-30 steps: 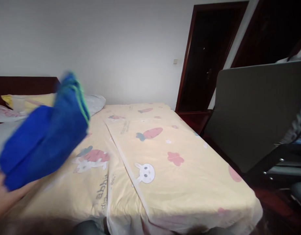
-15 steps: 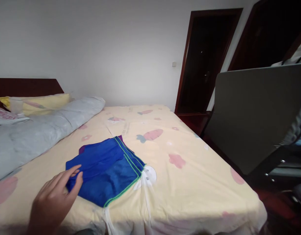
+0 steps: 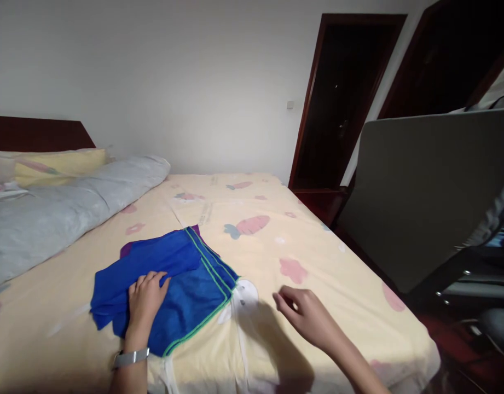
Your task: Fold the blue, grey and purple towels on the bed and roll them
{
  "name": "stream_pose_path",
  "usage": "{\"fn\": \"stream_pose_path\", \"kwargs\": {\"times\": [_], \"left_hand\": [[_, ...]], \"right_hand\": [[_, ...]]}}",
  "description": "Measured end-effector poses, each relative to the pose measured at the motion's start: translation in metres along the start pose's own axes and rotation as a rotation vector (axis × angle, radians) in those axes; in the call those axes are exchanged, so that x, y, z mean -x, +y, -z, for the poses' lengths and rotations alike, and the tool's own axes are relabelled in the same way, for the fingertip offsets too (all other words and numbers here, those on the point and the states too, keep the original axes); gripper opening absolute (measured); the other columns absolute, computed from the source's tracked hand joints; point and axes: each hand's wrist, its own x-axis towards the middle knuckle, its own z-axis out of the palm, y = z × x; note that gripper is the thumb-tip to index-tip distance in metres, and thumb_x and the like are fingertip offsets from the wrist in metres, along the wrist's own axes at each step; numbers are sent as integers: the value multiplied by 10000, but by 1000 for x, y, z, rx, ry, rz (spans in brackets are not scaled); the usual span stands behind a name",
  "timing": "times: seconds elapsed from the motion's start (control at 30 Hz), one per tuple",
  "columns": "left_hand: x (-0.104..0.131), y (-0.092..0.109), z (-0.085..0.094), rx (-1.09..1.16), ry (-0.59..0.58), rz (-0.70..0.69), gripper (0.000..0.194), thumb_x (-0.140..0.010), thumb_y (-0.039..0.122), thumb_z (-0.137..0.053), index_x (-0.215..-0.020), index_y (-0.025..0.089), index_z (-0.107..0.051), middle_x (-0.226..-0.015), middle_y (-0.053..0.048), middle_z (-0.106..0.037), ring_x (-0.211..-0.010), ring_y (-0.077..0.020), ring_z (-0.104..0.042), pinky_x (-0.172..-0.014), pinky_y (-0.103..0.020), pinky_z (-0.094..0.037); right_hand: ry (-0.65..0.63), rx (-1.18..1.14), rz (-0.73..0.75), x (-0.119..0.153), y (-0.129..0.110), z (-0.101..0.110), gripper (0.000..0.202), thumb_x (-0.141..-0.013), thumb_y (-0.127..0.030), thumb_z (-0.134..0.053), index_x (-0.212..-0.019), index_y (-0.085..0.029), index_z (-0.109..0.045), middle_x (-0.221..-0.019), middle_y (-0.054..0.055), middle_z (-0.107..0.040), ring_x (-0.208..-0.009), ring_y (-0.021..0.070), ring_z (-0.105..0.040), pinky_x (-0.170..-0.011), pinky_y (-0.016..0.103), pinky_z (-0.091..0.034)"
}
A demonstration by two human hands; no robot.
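Observation:
A blue cloth [image 3: 186,312] with green edging lies folded on the bed, some of its layers turned over. My left hand [image 3: 147,293], a silver band at its wrist, rests on the cloth with its fingers curled down onto a fold. The undersides of those fingers are hidden. Purple fabric [image 3: 126,250] peeks out from beneath the blue at the far side. To the right of the cloth, my right hand [image 3: 299,309] hovers over the sheet, thumb and fingers closed together, with nothing visible in them.
The bed [image 3: 337,306] has a yellow sheet with carrot and flower prints. A rolled grey quilt [image 3: 83,197] and a yellow pillow [image 3: 67,164] lie to the left. On the right stand a dark flat panel [image 3: 424,191] and a dark door [image 3: 342,104].
My left hand has moved right and forward from the cloth's near left edge onto its middle. My right hand has come into view. A blue layer at the left now spreads further out.

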Motion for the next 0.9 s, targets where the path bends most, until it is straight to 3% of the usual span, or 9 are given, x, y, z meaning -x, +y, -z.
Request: {"fn": "stream_pose_path", "kwargs": {"times": [0.13, 0.27, 0.33, 0.43, 0.53, 0.63, 0.73, 0.83, 0.9], "left_hand": [[-8, -1, 12, 83, 211, 34, 387, -954, 332, -398, -1173, 153, -662, -1112, -138, -714, -1032, -302, -625, -891, -404, -440], [10, 39, 36, 308, 434, -86, 351, -971, 331, -400, -1143, 129, -630, -1040, -139, -704, -988, -258, -661, -908, -354, -491], [35, 78, 51, 397, 402, -276, 281, -965, 316, -437, -1106, 179, -638, -951, -102, -716, -901, -234, -688, -858, -338, -526], [78, 138, 74, 448, 199, -618, 244, -956, 308, -470, -1121, 244, -639, -895, -88, -735, -812, -224, -706, -754, -343, -562], [93, 159, 92, 475, 51, -748, 265, -916, 393, -547, -1142, 291, -643, -899, -70, -751, -858, -241, -708, -771, -365, -575], [67, 116, 94, 482, 54, -525, 322, -907, 491, -530, -1137, 308, -662, -1012, -54, -746, -945, -229, -690, -859, -345, -555], [29, 30, 70, 276, 242, 85, 475, -932, 524, -402, -1151, 196, -668, -1077, -126, -723, -1017, -300, -661, -906, -427, -514], [5, -49, 30, 68, 77, 427, 708, -854, 644, -424, -1151, 39, -641, -968, -222, -721, -934, -385, -669, -779, -464, -523], [-1, -77, 9, 114, -10, 438, 687, -832, 674, -430, -1083, 74, -652, -799, -140, -727, -782, -348, -687, -653, -409, -526]], "right_hand": [[9, -122, -40, -50, 13, -46, 447, -930, -510, -474, -631, -213, -620, -563, 7, -583, -530, 165, -517, -545, 271, -340], [-40, -480, -152, -57, 27, -78, 464, -872, -600, -550, -734, -174, -672, -583, 7, -597, -546, 160, -549, -543, 257, -393], [-200, -767, -230, -53, 19, -91, 469, -827, -626, -615, -947, -179, -693, -731, 23, -671, -607, 173, -613, -554, 260, -445], [-396, -1139, -373, -45, 2, -106, 502, -807, -628, -653, -1109, -227, -668, -904, 33, -705, -769, 211, -678, -638, 297, -529], [-248, -1309, -389, -44, -5, -106, 434, -759, -525, -758, -1074, -235, -689, -920, 20, -715, -873, 213, -680, -762, 293, -547], [-22, -1317, -411, -50, 10, -86, 483, -685, -406, -837, -1109, -250, -668, -948, 6, -724, -833, 200, -688, -764, 289, -557], [226, -1290, -458, -55, 35, -56, 480, -663, -383, -837, -1095, -248, -674, -982, 0, -723, -838, 187, -688, -732, 264, -568], [373, -1239, -447, -54, 55, -29, 462, -647, -357, -839, -1070, -236, -697, -1008, 0, -717, -837, 176, -681, -677, 221, -562], [415, -1238, -452, -52, 61, -16, 469, -643, -341, -843, -1076, -234, -699, -997, -2, -717, -802, 168, -674, -639, 210, -555]]}}
